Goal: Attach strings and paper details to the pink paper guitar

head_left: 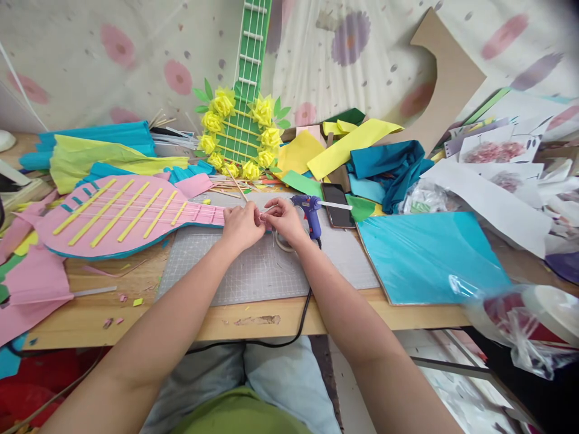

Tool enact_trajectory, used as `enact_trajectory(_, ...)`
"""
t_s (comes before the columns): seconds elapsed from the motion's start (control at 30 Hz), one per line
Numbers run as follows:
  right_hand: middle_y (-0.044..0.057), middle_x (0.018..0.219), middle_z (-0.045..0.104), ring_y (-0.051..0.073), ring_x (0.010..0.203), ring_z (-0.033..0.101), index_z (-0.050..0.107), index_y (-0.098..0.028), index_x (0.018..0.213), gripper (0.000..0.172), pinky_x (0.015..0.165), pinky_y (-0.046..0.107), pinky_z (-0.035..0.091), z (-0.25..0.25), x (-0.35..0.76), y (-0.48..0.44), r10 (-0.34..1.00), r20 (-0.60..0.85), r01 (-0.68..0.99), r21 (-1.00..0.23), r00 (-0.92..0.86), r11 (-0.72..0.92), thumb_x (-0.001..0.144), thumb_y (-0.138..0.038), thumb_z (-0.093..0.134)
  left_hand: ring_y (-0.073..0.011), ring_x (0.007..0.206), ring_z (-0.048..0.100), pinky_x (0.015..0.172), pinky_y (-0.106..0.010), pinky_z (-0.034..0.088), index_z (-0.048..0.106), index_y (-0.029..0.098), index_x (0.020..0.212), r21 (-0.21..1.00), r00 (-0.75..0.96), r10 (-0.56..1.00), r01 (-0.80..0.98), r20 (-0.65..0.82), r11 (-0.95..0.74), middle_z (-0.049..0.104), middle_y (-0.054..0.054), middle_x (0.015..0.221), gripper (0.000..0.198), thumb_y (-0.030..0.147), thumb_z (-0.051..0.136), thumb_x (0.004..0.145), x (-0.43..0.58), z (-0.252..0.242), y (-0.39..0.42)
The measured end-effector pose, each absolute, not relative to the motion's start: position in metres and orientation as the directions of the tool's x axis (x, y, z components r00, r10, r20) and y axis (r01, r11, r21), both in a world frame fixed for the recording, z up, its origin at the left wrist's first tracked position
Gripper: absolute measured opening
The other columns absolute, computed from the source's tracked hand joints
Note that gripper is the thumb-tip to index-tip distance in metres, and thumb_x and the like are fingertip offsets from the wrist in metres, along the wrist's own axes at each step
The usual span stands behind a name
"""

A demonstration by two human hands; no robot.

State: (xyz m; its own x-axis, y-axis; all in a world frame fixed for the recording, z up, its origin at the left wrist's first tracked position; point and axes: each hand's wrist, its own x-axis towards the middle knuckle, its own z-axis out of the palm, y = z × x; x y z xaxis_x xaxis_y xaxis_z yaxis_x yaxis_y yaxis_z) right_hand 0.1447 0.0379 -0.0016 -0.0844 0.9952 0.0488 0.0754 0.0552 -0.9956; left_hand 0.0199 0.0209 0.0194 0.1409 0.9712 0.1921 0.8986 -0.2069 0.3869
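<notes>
My left hand (244, 228) is closed over the narrow neck end of a pink paper lute (122, 211), which has yellow strips across its body and a blue edge. A thin wooden stick (237, 185) slants up just behind that hand; whether the fingers hold it is hidden. My right hand (286, 220) meets the left with thumb and forefinger pinched at the neck's tip. Something small and pinkish shows between the fingertips, too small to name. Right beside the right hand is a blue-purple hot glue gun (311, 216) with a white glue stick in its back.
Underneath lies a grey cutting mat (253, 271). A green paper guitar (239, 129) with yellow flowers stands behind. A phone (338, 208), blue sheet (429, 259) and crumpled papers (389, 169) lie to the right. The glue gun's black cord (304, 313) drops over the table's front edge.
</notes>
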Motion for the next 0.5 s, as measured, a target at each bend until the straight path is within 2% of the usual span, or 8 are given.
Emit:
enact_trajectory(0.1,-0.006,0.057,0.057,0.009,0.051,0.053,0.048,-0.02,0.078,0.022,0.051,0.022,0.042,-0.004,0.145,0.04,0.994,0.083,0.079,-0.993,-0.068,0.088,0.061,-0.019,0.062,-0.0205,0.077,0.058,0.082,-0.038,0.034,0.05,0.019,0.086,0.356,0.265,0.951,0.883,0.159,-0.305,0.065,-0.001,0.075,0.015,0.021,0.05,0.071,0.009,0.027,0.022)
enact_trajectory(0.27,-0.007,0.058,0.056,0.008,0.051,0.05,0.049,-0.021,0.078,0.021,0.051,0.021,0.039,-0.008,0.144,0.039,0.991,0.122,0.119,-0.985,-0.048,0.127,0.061,-0.02,0.061,-0.0231,0.089,0.056,0.082,-0.038,0.034,0.056,0.021,0.077,0.274,0.428,0.893,0.85,0.136,-0.449,0.065,-0.001,0.083,0.011,0.027,0.057,0.069,-0.004,0.03,0.025)
enact_trajectory(0.4,-0.007,0.061,0.056,0.009,0.053,0.051,0.049,-0.021,0.081,0.018,0.053,0.022,0.04,-0.012,0.143,0.039,0.987,0.163,0.189,-0.968,-0.008,0.162,0.065,-0.02,0.057,-0.0215,0.085,0.057,0.073,-0.033,0.038,0.058,0.02,0.073,0.264,0.465,0.879,0.839,0.109,-0.477,0.065,-0.003,0.083,0.006,0.024,0.053,0.073,-0.007,0.03,0.028)
enact_trajectory(0.5,-0.006,0.063,0.057,0.009,0.056,0.052,0.05,-0.021,0.082,0.018,0.056,0.023,0.041,-0.015,0.142,0.038,0.982,0.187,0.236,-0.955,0.017,0.178,0.065,-0.019,0.057,-0.0203,0.082,0.057,0.069,-0.03,0.039,0.057,0.019,0.072,0.313,0.469,0.874,0.817,0.127,-0.484,0.064,-0.003,0.081,0.009,0.025,0.051,0.076,-0.007,0.031,0.028)
